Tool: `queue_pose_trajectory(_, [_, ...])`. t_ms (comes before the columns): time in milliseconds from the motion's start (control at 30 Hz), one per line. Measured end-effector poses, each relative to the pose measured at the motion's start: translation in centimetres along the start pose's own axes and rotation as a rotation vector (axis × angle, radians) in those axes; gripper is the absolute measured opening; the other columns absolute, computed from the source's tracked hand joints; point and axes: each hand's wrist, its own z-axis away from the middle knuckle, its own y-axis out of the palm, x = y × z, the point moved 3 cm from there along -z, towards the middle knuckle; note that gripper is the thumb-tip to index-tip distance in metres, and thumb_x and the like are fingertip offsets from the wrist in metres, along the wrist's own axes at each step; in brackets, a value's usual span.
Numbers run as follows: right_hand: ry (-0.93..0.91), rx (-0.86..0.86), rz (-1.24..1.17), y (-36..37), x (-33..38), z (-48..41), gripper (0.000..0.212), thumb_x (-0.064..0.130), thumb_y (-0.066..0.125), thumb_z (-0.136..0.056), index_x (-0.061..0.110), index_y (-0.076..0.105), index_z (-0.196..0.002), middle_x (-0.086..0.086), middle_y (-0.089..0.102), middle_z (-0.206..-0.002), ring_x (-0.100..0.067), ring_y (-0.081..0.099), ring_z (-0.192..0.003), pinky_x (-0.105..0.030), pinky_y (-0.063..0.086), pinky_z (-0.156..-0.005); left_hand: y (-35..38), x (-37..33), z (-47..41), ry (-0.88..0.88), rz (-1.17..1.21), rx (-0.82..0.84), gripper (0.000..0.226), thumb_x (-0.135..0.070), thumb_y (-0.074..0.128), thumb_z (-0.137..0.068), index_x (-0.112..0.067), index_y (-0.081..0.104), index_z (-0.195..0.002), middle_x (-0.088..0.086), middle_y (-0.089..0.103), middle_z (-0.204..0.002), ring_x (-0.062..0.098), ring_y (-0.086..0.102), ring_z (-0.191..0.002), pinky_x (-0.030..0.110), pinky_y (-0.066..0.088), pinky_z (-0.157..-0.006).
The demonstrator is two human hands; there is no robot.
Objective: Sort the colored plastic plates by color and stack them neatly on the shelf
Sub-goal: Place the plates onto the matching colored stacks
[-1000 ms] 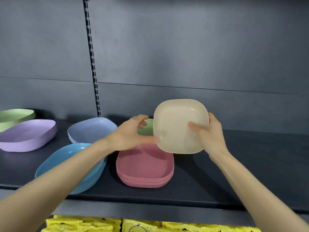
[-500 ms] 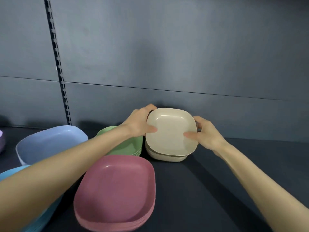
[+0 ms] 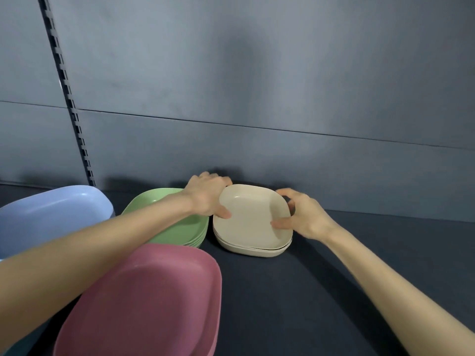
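A cream plate (image 3: pixel 250 218) lies on top of a small cream stack (image 3: pixel 253 249) near the back of the dark shelf (image 3: pixel 334 278). My left hand (image 3: pixel 208 195) grips its left rim, thumb on the inside, fingers curled behind. My right hand (image 3: pixel 304 215) holds the right rim, thumb on the plate's inner edge. A green stack (image 3: pixel 180 229) stands just left of the cream one, partly hidden by my left forearm. A pink stack (image 3: pixel 154 299) is in front, at lower left.
A light blue plate (image 3: pixel 51 214) sits at the far left, cut off by the frame. The grey back wall (image 3: pixel 257 98) rises right behind the stacks, with a slotted upright rail (image 3: pixel 74 116) at left. Bare shelf stretches to the right of the cream stack.
Both hands have lowered the cream plate from the air onto the cream stack at the back. The view has moved closer and to the right.
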Motion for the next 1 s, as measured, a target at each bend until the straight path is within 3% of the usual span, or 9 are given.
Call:
queue_pose_trajectory(133, [-0.001,0.040,0.100,0.4,-0.5,-0.4,0.062,0.024,0.078,-0.073,0.024,0.050,-0.128,0.009,0.044,-0.088,-0.015,0.043,-0.097,-0.028,0.041,-0.084,0.3,-0.1,-0.3,0.009,-0.092,0.054,0.064,-0.047,0.073,-0.072,-0.023,0.050,-0.127,0.005,0.048,-0.118,0.025,0.039,-0.116,0.035,0.031,-0.091])
queue_pose_trajectory(400, [0.018,0.153,0.195,0.3,-0.8,-0.6,0.059,0.037,0.074,-0.074,0.028,0.047,-0.126,-0.002,0.050,-0.113,-0.020,0.048,-0.108,-0.032,0.043,-0.090,0.4,-0.6,-0.4,0.038,-0.163,0.152,0.042,-0.045,0.069,-0.077,-0.013,0.053,-0.100,-0.001,0.051,-0.097,0.023,0.044,-0.106,0.034,0.026,-0.079])
queue_pose_trajectory(467, [0.027,0.168,0.227,0.0,-0.3,-0.3,0.064,0.041,0.071,-0.077,0.025,0.044,-0.132,-0.003,0.049,-0.117,-0.021,0.048,-0.111,-0.030,0.041,-0.090,0.0,-0.8,0.0,0.060,-0.161,0.113,0.044,-0.043,0.065,-0.079,-0.011,0.052,-0.107,0.001,0.050,-0.102,0.024,0.045,-0.109,0.036,0.029,-0.083])
queue_pose_trajectory(600, [0.036,0.060,0.277,-2.1,1.2,1.4,0.067,0.038,0.066,-0.084,0.018,0.036,-0.141,-0.009,0.043,-0.135,-0.024,0.043,-0.126,-0.031,0.035,-0.101,-2.6,-1.7,1.9,0.132,-0.024,-0.034,0.057,-0.038,0.057,-0.088,-0.018,0.040,-0.138,0.005,0.046,-0.130,0.024,0.037,-0.125,0.039,0.027,-0.101])
queue_pose_trajectory(767, [0.040,-0.133,0.369,-6.1,2.8,5.5,0.054,0.035,0.061,-0.089,0.018,0.042,-0.137,-0.006,0.043,-0.133,-0.026,0.041,-0.125,-0.033,0.035,-0.100,-6.2,-4.8,4.7,0.311,-0.025,-0.207,0.051,-0.038,0.053,-0.091,-0.022,0.040,-0.138,0.001,0.043,-0.135,0.021,0.034,-0.128,0.037,0.026,-0.104])
queue_pose_trajectory(1000, [0.074,-0.365,0.481,-12.5,3.1,13.8,0.044,0.030,0.061,-0.089,0.017,0.050,-0.129,-0.005,0.044,-0.131,-0.029,0.049,-0.118,-0.044,0.041,-0.099,-9.4,-12.4,8.4,0.514,0.023,-0.328,0.050,-0.040,0.053,-0.091,-0.025,0.040,-0.137,-0.003,0.045,-0.134,0.018,0.036,-0.126,0.036,0.027,-0.103])
